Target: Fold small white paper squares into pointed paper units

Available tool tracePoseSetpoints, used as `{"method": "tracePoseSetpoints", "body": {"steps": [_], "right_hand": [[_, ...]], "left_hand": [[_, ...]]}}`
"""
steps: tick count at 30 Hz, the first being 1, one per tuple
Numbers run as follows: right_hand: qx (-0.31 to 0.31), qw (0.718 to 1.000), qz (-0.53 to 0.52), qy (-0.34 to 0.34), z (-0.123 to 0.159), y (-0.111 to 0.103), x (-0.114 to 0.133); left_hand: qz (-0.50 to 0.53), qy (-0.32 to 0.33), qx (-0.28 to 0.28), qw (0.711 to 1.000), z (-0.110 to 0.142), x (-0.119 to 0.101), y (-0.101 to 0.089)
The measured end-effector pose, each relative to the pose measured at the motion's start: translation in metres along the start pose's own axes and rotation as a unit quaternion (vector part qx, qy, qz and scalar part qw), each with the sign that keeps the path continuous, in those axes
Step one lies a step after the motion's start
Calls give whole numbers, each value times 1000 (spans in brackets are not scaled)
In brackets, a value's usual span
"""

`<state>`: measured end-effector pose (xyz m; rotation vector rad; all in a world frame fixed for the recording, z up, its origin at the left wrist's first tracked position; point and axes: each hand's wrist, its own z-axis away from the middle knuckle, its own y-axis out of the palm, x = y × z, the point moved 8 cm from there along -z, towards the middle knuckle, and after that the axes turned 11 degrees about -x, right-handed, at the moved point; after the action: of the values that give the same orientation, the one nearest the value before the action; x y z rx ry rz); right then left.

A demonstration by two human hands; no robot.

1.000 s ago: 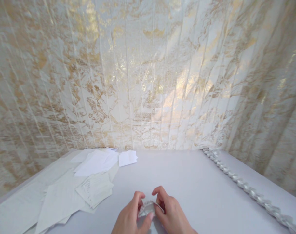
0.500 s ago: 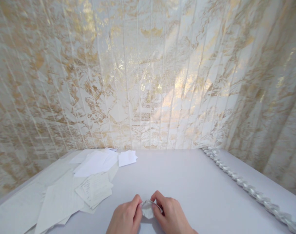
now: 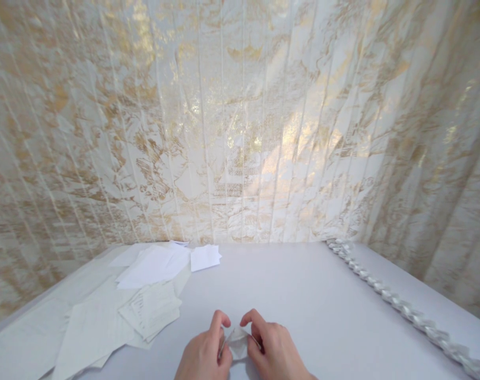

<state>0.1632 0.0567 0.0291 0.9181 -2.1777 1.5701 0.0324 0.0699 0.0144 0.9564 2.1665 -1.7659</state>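
Note:
Between my two hands is a small folded piece of paper point(image 3: 237, 343), whitish grey, held just above the table near the bottom middle of the head view. My left hand point(image 3: 209, 345) grips its left side, with the thumb low and the index finger arched above. From the right, my right hand point(image 3: 272, 343) pinches the other side, its index finger likewise bent over the top. The fingers cover both ends of the paper, so its full shape is hidden.
Loose paper sheets point(image 3: 93, 327) overlap on the left of the white table point(image 3: 287, 285), with smaller cut pieces point(image 3: 155, 309) on them. A small white stack point(image 3: 205, 257) lies at the back. Along the right runs a silvery braided chain point(image 3: 402, 306). A patterned curtain point(image 3: 240, 132) hangs behind.
Both index fingers have lifted and arched off the paper's upper edge. My left hand's grip has shifted lower, and the paper now shows a peaked top.

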Motion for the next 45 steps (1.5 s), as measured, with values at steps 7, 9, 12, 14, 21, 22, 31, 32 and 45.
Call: {"method": "tracePoseSetpoints", "body": {"steps": [7,9,12,14,21,22,31,32,45], "right_hand": [[1,1000,-4,-22,-2,5,0],[-1,1000,-2,-21,-2,8,-3],[-7,1000,12,-23,0,12,-7],[-10,999,22,-29,1,13,-7],[11,999,0,-51,1,6,2],[12,999,-4,-52,1,6,3],[21,999,22,-42,1,8,4],[26,999,18,-32,0,7,4],[15,980,-95,-173,-6,-53,26]], "left_hand": [[18,-5,19,1000,1,6,9],[17,6,22,1000,1,5,11],[13,11,23,1000,2,3,11],[12,12,21,1000,2,2,10],[4,30,19,999,4,5,18],[-2,34,19,999,4,6,20],[12,17,17,1000,4,3,20],[21,18,12,1000,4,1,18],[135,127,-78,980,5,-23,-52]]}}
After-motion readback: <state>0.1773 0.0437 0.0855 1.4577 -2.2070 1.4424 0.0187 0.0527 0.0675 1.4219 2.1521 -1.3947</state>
